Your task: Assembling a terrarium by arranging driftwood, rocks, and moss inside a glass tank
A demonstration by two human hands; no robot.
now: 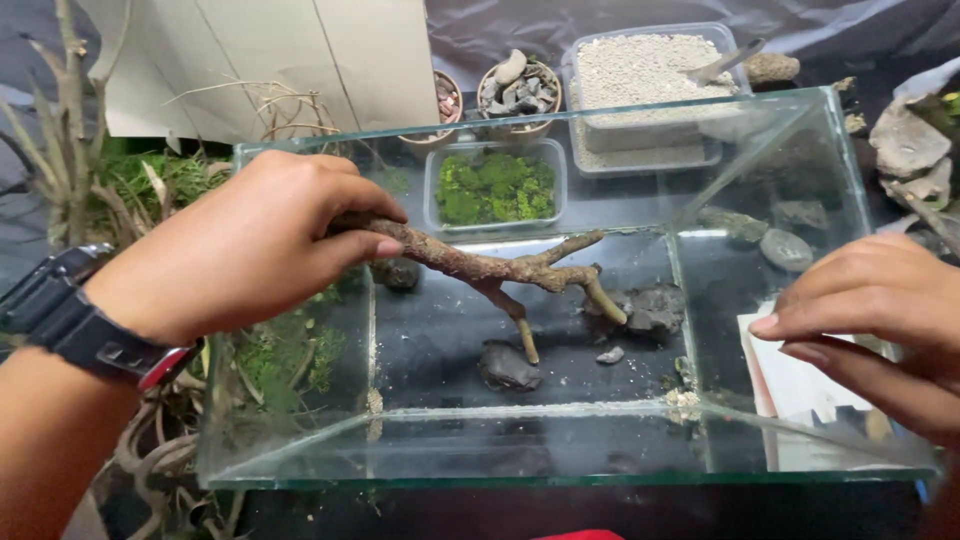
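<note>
Forked brown branch (pixel 490 272) held inside the glass tank (pixel 540 440), prongs down toward dark stones (pixel 508 366), pinched at its 9 o'clock end by the left hand (pixel 245 245); right hand (pixel 880 320) at 3 o'clock, fingers loosely extended against the tank's outer wall, holding nothing; moss tub (pixel 495 187) at 12 o'clock.

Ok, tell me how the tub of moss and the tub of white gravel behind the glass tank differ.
The moss tub is small and holds bright green clumps; the gravel tub is larger and holds pale, fine grains. The gravel tub has a scoop resting in it; the moss tub has no tool in it. The moss tub sits nearer the glass tank, the gravel tub farther back and to the right. Both are clear, rectangular and lidless.
</note>
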